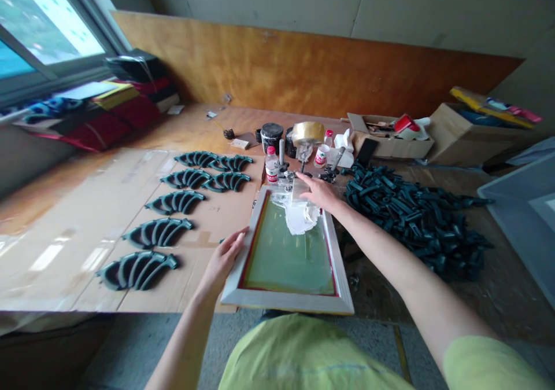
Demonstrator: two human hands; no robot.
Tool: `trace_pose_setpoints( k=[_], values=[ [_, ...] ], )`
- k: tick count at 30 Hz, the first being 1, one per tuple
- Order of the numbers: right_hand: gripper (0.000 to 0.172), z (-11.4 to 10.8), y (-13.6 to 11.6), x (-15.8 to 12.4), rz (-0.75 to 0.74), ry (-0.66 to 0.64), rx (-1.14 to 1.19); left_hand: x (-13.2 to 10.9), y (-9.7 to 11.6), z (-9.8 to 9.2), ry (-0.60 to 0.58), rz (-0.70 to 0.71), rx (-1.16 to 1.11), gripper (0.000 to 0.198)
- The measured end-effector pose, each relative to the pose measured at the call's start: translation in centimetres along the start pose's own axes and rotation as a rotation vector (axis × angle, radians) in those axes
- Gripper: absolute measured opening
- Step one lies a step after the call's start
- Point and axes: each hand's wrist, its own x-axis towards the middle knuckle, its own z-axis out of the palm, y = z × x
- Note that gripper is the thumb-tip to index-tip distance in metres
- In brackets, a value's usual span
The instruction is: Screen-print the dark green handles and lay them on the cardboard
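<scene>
A screen-printing frame with a green mesh lies in front of me, its far end near the metal hinge clamps. At the frame's left side rail is my left hand, fingers closed on the edge. My right hand is at the far end of the mesh, thumb and fingers on either side of a pale squeegee. Thick white ink lies on the mesh just below the squeegee. What is under the frame is mostly hidden.
Curved dark green plastic pieces lie in rows on cardboard at left. A heap of similar green parts is at right. Behind the frame stand a red-capped bottle, black tub, tape roll and open carton.
</scene>
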Motion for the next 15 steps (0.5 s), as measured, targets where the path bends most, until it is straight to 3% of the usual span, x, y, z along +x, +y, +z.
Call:
trace_pose_setpoints(
  k=[3, 5, 8, 10, 12, 15],
  values=[
    [0.049, -1.2, 2.4, -0.4, 0.126, 0.173, 0.008, 0.2, 3.4, 0.0, 0.032, 0.086, -0.017, 0.067],
    [0.035, -1.4, 4.5, -2.3, 0.273, 0.237, 0.025, 1.0, 5.6, 0.7, 0.059, 0.233, -0.114, 0.064],
    [0.023, 0.2, 6.4, -6.2, 0.425, 0.164, 0.072, 2.8, 9.1, 2.3, 0.038, 0.433, -0.238, 0.056],
    [0.022, 2.3, 6.3, -8.6, 0.367, 0.039, 0.117, 4.0, 11.2, 3.1, -0.004, 0.472, -0.256, 0.054],
    [0.029, 4.4, 5.3, -10.3, 0.217, -0.08, 0.123, 4.8, 12.3, 3.5, -0.006, 0.478, -0.265, 0.056],
    [0.035, 6.1, 3.7, -11.2, 0.053, -0.161, 0.038, 4.9, 10.9, 3.9, 0.091, 0.476, -0.312, 0.057]
  ],
)
